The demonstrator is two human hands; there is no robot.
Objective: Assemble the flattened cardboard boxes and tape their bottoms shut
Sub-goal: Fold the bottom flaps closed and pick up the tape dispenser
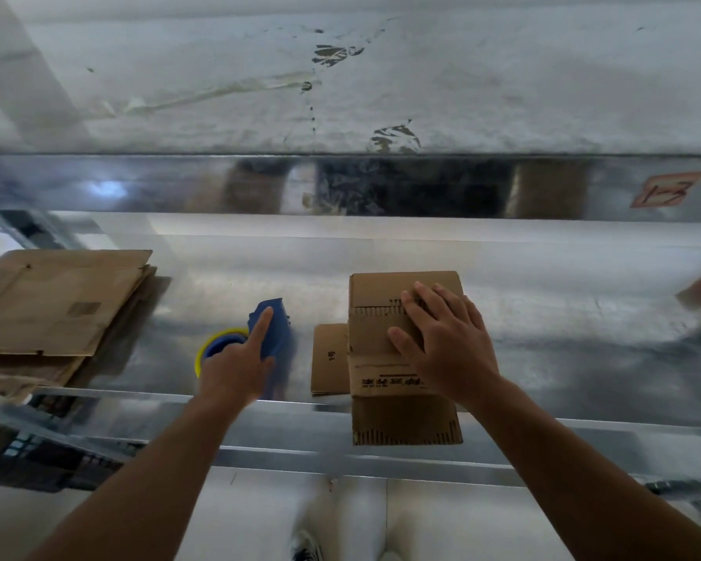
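The right hand (446, 350) lies flat, fingers spread, on the brown corrugated box (381, 291) at 5 o'clock on the shiny steel table (543, 285). The left hand (235, 370) grips a blue plastic dispenser (280, 334) at 7 o'clock, forefinger straight along it. Flat cardboards (57, 305) are stacked at 9 o'clock.

A packing workshop: steel bench (543, 317), stacked flattened cartons (57, 305).
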